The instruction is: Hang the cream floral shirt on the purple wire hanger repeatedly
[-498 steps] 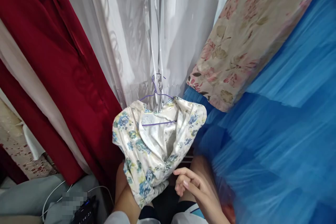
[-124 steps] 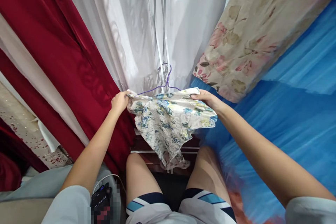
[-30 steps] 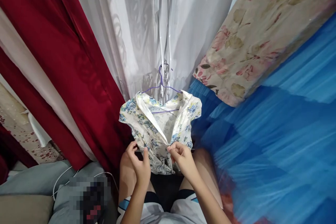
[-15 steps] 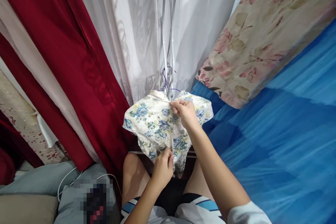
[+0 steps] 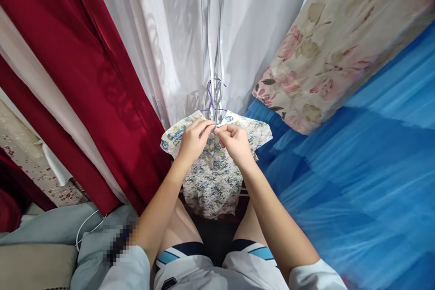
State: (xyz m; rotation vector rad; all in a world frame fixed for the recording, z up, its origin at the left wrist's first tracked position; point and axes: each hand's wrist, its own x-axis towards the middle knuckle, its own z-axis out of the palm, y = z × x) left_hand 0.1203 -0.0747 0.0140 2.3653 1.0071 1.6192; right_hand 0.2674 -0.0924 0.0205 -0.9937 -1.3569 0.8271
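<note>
A white blouse [image 5: 212, 186] printed with blue and yellow flowers hangs in front of me on a purple wire hanger [image 5: 210, 95]. My left hand [image 5: 194, 139] is closed in a pinch at the middle of the blouse's neckline, from the left. From the right, my right hand [image 5: 234, 141] pinches the opposite edge there, its fingertips almost meeting the left ones. The fingers cover the small spot where the two edges come together. Below them a straight opening or seam runs down the front-facing side, and the lower cloth looks crinkled.
White metal bars or straps [image 5: 215, 31] hold the hanger before a white curtain [image 5: 176, 31]. Red drapes [image 5: 102, 77] hang on the left, flower-printed cloth [image 5: 306, 63] and blue tulle [image 5: 367, 181] on the right. Grey cushions [image 5: 50, 224] lie at lower left with a white cable.
My left hand has moved up from the blouse's lower part to the neckline beside my right hand. My right hand stays pinched near the neckline. The blouse now hangs lower and straighter.
</note>
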